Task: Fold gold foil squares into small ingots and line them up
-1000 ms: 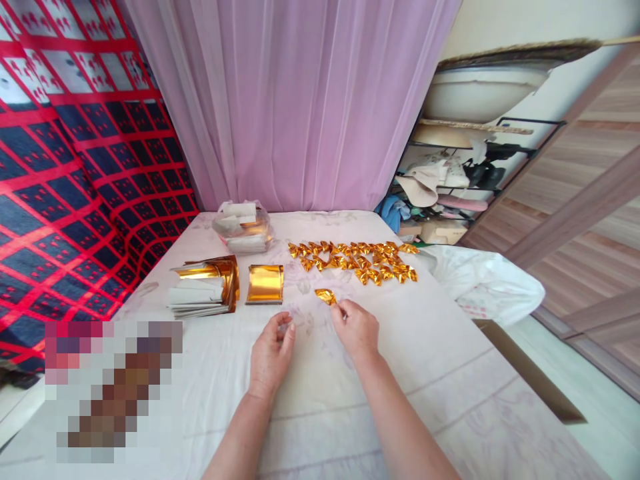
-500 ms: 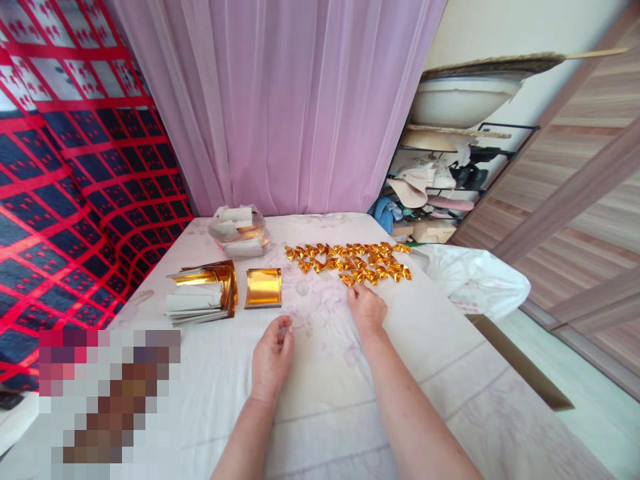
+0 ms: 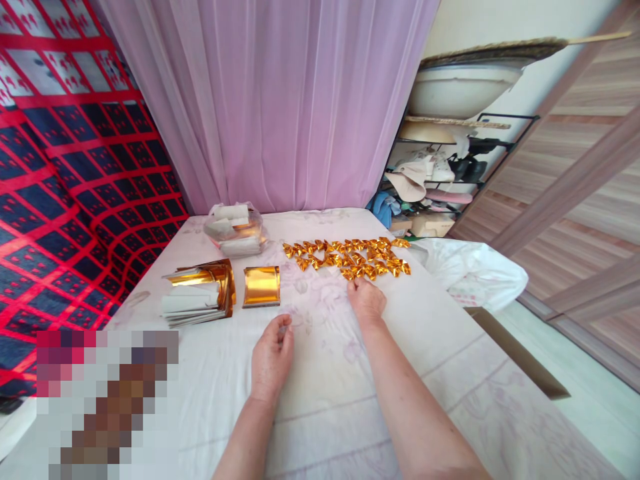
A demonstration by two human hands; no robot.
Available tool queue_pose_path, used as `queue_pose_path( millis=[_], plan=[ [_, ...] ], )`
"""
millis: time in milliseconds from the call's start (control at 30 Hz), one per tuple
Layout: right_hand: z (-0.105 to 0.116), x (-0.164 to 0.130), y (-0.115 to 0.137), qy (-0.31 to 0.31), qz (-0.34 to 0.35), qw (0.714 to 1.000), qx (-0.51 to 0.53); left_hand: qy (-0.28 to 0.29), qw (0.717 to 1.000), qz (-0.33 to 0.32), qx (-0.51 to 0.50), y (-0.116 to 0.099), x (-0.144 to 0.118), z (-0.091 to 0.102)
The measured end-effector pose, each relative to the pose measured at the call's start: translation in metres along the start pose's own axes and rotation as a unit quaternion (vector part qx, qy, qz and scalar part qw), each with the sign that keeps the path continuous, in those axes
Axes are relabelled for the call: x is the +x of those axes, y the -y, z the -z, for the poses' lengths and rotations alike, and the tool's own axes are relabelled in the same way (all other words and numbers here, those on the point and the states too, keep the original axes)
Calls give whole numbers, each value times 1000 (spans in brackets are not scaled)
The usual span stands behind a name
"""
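Right hand point(image 3: 367, 299) rests on the tabletop point(image 3: 440, 333), fingers curled loosely, tips touching the near edge of the folded gold pieces point(image 3: 350, 257); nothing gripped. Left hand point(image 3: 271, 355) lies empty, fingers half-closed; gold foil sheet point(image 3: 262, 286) just beyond its fingertips.

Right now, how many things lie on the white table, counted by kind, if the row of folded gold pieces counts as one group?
Group of folded gold pieces: 1
Stack of gold and white sheets: 1
Single gold sheet: 1
Clear bag of paper: 1
White plastic bag: 1
Total: 5
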State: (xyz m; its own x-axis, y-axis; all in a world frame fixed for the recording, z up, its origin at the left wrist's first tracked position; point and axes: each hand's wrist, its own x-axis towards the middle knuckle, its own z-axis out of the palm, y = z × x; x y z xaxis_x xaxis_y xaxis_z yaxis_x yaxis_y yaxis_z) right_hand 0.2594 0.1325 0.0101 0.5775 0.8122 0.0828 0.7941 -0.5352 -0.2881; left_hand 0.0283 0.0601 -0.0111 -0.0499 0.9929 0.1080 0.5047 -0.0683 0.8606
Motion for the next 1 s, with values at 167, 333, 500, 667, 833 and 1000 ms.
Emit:
queue_pose_path(
  millis=[167, 333, 500, 667, 833, 1000],
  plan=[
    [0, 1, -1, 9, -2, 1000, -2, 2, 1000, 4, 3, 1, 0, 0],
    [-2, 0, -2, 10, -2, 1000, -5, 1, 1000, 3, -6, 4, 0, -1],
    [-4, -1, -5, -4, 6, 1000, -4, -12, 999, 13, -33, 7, 2, -3],
    [-7, -5, -5, -31, 53, 998, 4, -92, 981, 22, -169, 8, 4, -2],
    [-13, -19, 19, -20, 177, 983, 32, -177, 938, 76, -289, 4, 7, 1],
    [-24, -36, 65, 28, 259, 963, 67, -206, 911, 90, -347, -1, 8, 5]
  ],
)
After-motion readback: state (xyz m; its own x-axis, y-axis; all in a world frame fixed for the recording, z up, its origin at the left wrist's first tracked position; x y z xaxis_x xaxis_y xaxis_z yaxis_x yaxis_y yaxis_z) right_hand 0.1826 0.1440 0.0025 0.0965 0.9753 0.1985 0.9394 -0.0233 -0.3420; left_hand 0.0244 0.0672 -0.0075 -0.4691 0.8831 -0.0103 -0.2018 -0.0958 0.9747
